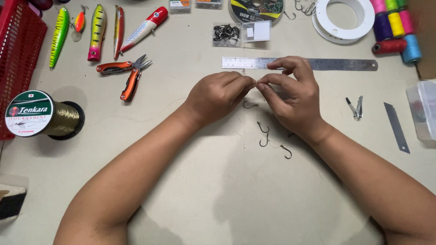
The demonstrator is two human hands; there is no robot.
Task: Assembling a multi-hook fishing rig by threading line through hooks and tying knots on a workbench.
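My left hand (217, 96) and my right hand (293, 93) meet fingertip to fingertip over the middle of the beige table, just below a steel ruler (299, 63). Between the pinched fingers is something very small, likely a fish hook with thin line; it is too small to tell for sure. Several loose fish hooks (264, 128) lie on the table under and just below my hands, one of them (286, 151) nearest to me.
Orange-handled pliers (128, 75) and several fishing lures (97, 31) lie at upper left beside a red basket (18, 50). A spool of gold line (43, 114) stands left. Nail clippers (356, 108), a cutter blade (396, 127), thread spools (395, 25), a white reel (344, 19) and a clear box (424, 109) sit right.
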